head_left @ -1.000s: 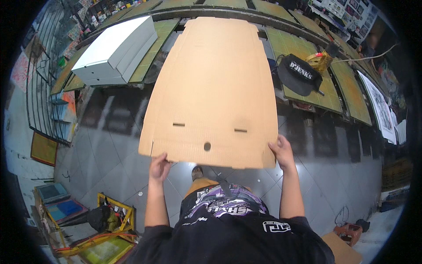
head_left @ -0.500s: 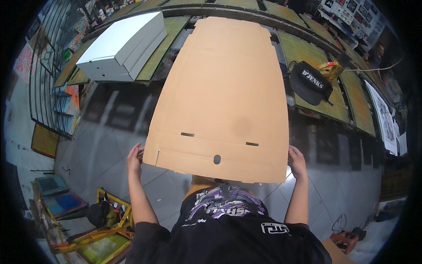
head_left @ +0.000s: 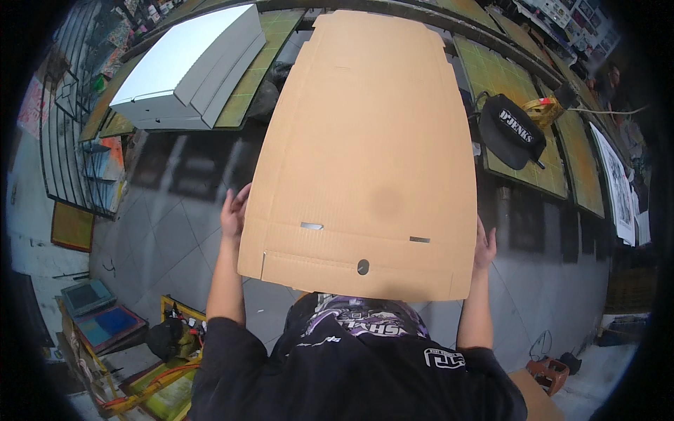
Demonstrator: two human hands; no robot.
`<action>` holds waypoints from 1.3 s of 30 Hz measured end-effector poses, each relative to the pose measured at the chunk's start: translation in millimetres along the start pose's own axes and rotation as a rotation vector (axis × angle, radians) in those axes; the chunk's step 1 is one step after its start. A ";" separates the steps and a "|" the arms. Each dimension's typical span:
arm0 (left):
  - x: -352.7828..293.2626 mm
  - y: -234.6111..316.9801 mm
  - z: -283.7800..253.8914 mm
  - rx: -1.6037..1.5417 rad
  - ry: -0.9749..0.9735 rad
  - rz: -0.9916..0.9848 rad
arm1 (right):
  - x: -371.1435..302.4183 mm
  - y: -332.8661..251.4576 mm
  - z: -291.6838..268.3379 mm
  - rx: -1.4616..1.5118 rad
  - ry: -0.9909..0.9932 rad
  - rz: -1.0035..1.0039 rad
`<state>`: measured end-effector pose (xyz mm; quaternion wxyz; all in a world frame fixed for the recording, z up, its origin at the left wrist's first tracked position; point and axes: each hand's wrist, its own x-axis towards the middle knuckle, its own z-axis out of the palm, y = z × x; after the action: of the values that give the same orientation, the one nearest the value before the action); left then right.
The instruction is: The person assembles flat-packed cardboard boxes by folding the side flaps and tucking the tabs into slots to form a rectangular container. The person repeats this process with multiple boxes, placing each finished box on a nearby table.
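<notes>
A large flat brown cardboard sheet [head_left: 358, 154] stretches in front of me, its near edge close to my shirt. Its outline is die-cut, with notched far corners, two narrow slots and a small round hole by the near edge. My left hand [head_left: 234, 210] grips the left side, its fingers partly hidden by the sheet. On the opposite side my right hand [head_left: 484, 245] supports the sheet, with most of its fingers out of sight under it. The sheet's far part extends over the table edge; whether it rests there cannot be made out.
White flat boxes [head_left: 186, 70] are stacked on the table at the far left. A black cap [head_left: 511, 132] lies on a greenish table panel [head_left: 562, 151] to the right. Frames and tools [head_left: 168, 344] crowd the floor at lower left; a small reddish stool [head_left: 547, 375] stands at lower right.
The cardboard sheet sits slightly further right in view and nearer my body. Both hands have shifted further along its sides, away from the near edge.
</notes>
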<state>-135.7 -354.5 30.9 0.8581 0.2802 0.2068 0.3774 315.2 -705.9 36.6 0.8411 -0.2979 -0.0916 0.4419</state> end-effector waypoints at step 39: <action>26.7 -13.8 162.2 1.575 -0.154 0.203 | 17.4 3.6 145.0 -1.485 0.022 -0.115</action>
<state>-19.6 -394.5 141.1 0.3813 0.8468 0.3263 0.1764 262.5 -629.4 149.5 0.4411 -0.7872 -0.3731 0.2159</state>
